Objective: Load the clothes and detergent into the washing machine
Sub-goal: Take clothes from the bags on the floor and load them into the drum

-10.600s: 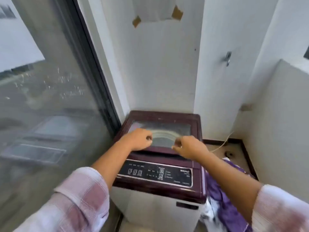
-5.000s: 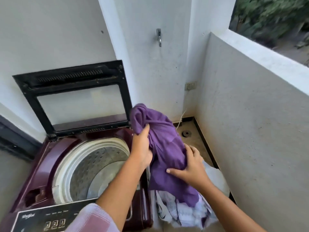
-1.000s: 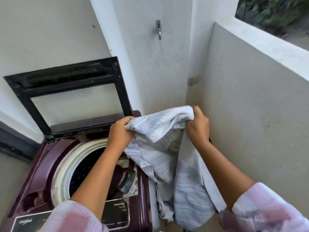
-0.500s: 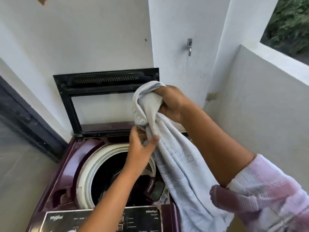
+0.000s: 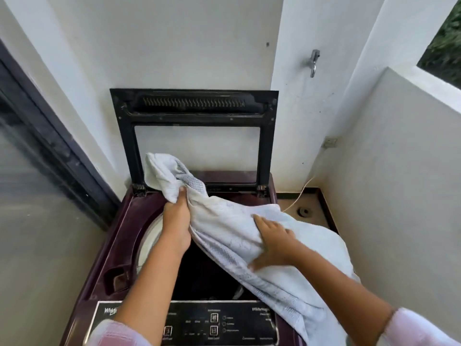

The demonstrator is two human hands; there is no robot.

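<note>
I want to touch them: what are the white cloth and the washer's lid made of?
White cloth: probably soft cotton, matte, finely patterned; it drapes and folds. Lid: seemingly black plastic frame, dull and dusty, around a clear pane, glass or plastic, as the wall shows through.

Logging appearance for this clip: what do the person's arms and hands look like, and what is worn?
No gloves, rings or watch show on the left hand or the right hand, and both arms are uncovered well past the wrist. Each arm wears a pale pink and white checked sleeve, the left sleeve and the right sleeve, seen only at the bottom edge, somewhat blurred.
</note>
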